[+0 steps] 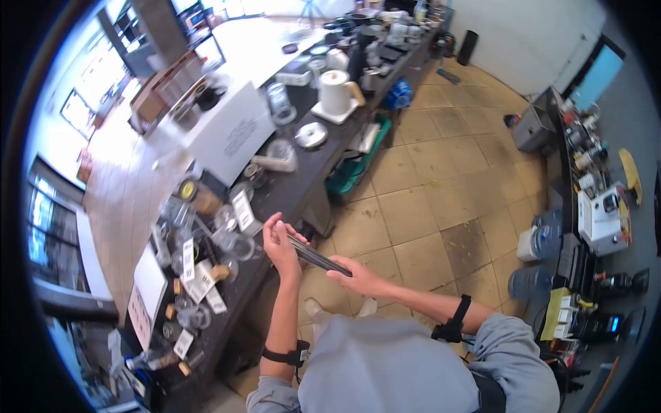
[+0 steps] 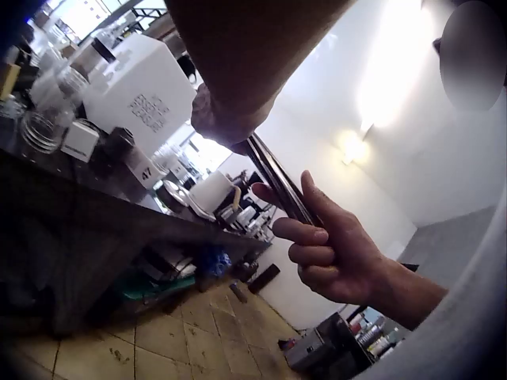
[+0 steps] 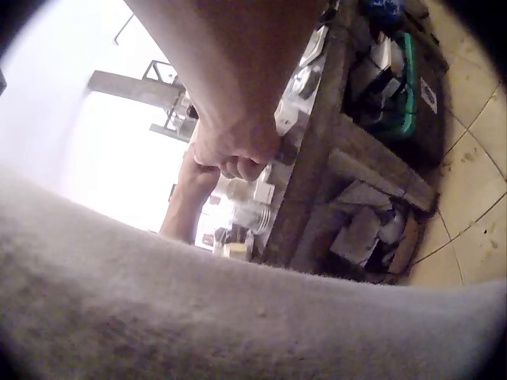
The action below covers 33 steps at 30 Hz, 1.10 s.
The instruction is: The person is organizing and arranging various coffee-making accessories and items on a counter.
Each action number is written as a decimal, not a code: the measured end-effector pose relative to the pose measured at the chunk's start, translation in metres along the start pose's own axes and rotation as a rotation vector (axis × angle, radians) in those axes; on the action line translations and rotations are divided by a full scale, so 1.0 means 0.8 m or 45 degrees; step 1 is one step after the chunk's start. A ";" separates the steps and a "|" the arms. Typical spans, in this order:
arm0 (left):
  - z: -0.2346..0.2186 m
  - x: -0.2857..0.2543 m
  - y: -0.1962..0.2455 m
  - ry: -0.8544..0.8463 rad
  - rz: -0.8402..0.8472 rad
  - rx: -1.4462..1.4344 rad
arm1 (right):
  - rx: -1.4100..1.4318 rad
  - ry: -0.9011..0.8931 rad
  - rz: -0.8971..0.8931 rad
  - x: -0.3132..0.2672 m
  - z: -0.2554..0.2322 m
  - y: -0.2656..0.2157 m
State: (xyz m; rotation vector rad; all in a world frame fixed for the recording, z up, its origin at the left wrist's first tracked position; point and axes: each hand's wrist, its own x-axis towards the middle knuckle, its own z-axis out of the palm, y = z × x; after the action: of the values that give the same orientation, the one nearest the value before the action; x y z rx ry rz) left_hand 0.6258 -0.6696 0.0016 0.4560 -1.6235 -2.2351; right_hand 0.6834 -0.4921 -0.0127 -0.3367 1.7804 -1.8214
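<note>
A long, slim, dark shiny bundle of metal strips (image 1: 318, 257) slants between my two hands in front of my body. My left hand (image 1: 281, 249) holds its far end, fingers curled up around it. The near end is gripped by my right hand (image 1: 358, 277), with thumb and index finger along it. In the left wrist view, the strips (image 2: 277, 178) run from my left hand (image 2: 226, 119) down to my right hand (image 2: 337, 257), whose other fingers are curled in. In the right wrist view, the right hand (image 3: 235, 149) hides the strips.
On my left runs a dark workbench (image 1: 296, 189) crowded with glass jars, small numbered cards (image 1: 200, 281), a large white box (image 1: 231, 131) and a white kettle (image 1: 335, 93). A green crate (image 1: 342, 180) sits beneath. At right, a counter holds machines; water jugs (image 1: 530, 282) stand beside it.
</note>
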 end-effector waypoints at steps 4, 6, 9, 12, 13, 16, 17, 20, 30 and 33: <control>0.097 0.008 -0.038 -0.244 0.015 0.220 | 0.059 0.280 -0.066 -0.023 -0.088 0.006; 0.143 0.017 -0.060 -0.373 0.056 0.315 | 0.160 0.427 -0.003 -0.036 -0.135 0.003; 0.214 0.022 -0.085 -0.536 0.170 0.507 | 0.123 0.630 -0.062 -0.042 -0.198 0.012; 0.267 0.049 -0.132 -0.718 0.206 0.712 | 0.096 0.738 0.105 -0.052 -0.266 -0.017; 0.286 0.060 -0.145 -0.755 0.201 0.708 | 0.105 0.773 0.107 -0.049 -0.290 -0.019; 0.356 0.089 -0.182 -0.910 0.377 0.749 | 0.240 0.820 0.173 -0.038 -0.372 -0.020; 0.382 0.098 -0.188 -0.941 0.361 0.732 | 0.324 0.822 0.198 -0.035 -0.401 -0.022; 0.463 0.134 -0.205 -1.150 0.069 0.749 | 0.400 0.876 0.285 -0.027 -0.483 -0.046; 0.700 0.219 -0.285 -1.545 -0.091 0.785 | 0.380 0.981 0.258 -0.020 -0.707 -0.082; 0.761 0.238 -0.304 -1.664 -0.005 0.855 | 0.410 0.942 0.234 -0.015 -0.776 -0.071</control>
State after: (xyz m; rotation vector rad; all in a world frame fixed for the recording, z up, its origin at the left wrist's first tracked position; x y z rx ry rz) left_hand 0.1635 -0.1712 -0.0617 -1.1321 -2.9229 -1.9250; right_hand 0.3414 0.0295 -0.0069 0.6882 1.8182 -2.2074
